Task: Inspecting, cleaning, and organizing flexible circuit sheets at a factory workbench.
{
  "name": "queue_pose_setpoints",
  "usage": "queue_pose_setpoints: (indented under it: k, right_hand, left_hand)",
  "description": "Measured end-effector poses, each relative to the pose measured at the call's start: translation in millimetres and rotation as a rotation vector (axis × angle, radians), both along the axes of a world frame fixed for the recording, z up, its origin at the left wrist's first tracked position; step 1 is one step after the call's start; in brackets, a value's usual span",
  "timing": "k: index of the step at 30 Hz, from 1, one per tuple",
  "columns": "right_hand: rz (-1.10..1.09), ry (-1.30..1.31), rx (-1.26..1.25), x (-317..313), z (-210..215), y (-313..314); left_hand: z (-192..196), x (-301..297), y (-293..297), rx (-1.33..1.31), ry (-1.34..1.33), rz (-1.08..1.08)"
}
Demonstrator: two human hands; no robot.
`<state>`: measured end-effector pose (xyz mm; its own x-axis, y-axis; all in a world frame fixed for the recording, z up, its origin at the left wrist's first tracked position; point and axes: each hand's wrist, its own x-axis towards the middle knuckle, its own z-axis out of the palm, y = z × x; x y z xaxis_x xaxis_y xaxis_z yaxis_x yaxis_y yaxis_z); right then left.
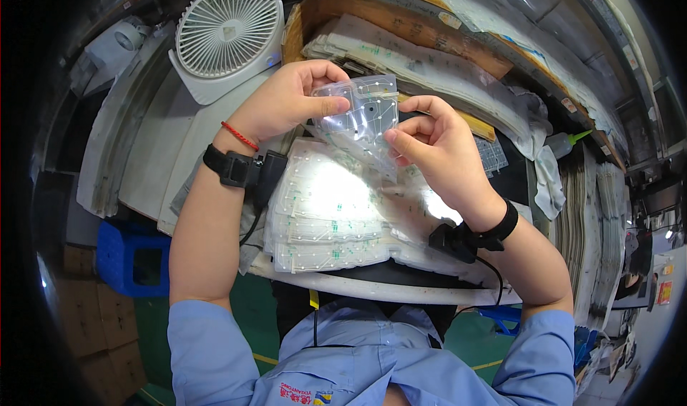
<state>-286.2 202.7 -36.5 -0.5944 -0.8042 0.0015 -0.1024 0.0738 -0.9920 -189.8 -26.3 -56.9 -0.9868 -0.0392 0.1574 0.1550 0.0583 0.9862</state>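
Film (pixel 368 123), clear and marked with pale dots joined by thin lines, is held up in front of the body, over the sheets spread on the table. Its upper left part is pinched by the left hand (pixel 297 99), whose thumb is laid flat on the front while the other fingers are curled in behind. Its right edge is gripped by the right hand (pixel 436 139), with the thumb and a bent finger brought together on it and the index finger stretched out just beside the upper corner. Directly below, overlapping piles of sheets (pixel 329 252) are laid out, partly washed out by glare. Near the table's (pixel 444 288) far side, a wooden box (pixel 422 37) is filled with more stacked sheets, and a white fan (pixel 229 37) is set to its left. To the right, a bottle (pixel 560 145) with a green nozzle and a white cloth (pixel 548 187) are seen near a tall row of stacked sheets (pixel 590 227). At lower left, a blue stool (pixel 118 259) is placed beside cardboard boxes (pixel 93 309).
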Motion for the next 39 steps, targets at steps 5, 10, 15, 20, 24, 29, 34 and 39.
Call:
queue_pose_setpoints:
  k: [5, 10, 15, 20, 24, 29, 34, 39]
  right_hand:
    - [-0.023, -0.002, -0.052, 5.4, 2.5, 0.1]
    - [-0.015, 0.020, -0.042, 5.8, 3.9, 0.1]
    - [-0.011, 0.033, -0.016, 3.8, 1.2, 0.0]
    - [-0.002, 0.009, -0.007, 3.0, 2.3, 1.2]
    - [0.026, -0.126, -0.037, 2.2, 3.4, 2.3]
    - [0.018, -0.189, -0.069, 4.7, 6.9, 4.1]
    - [0.023, -0.219, -0.121, 1.4, 3.7, 4.0]
    - [-0.087, 0.118, -0.115, 0.4, -4.9, 2.3]
  left_hand:
    - [0.3, 0.2, -0.2, -0.017, -0.008, 0.009]
    - [0.9, -0.6, 1.4, -0.004, -0.007, 0.014]
    - [0.9, 0.7, 1.2, -0.025, -0.020, 0.037]
    - [1.7, 0.5, 1.8, -0.038, -0.024, 0.046]
    - [2.4, 1.4, 2.1, -0.047, -0.012, 0.049]
    - [0.1, 0.4, 0.2, -0.027, 0.026, 0.066]
    - [0.0, 0.9, 0.3, -0.009, 0.045, 0.073]
    - [2.1, 0.1, 3.6, -0.059, 0.066, 0.099]
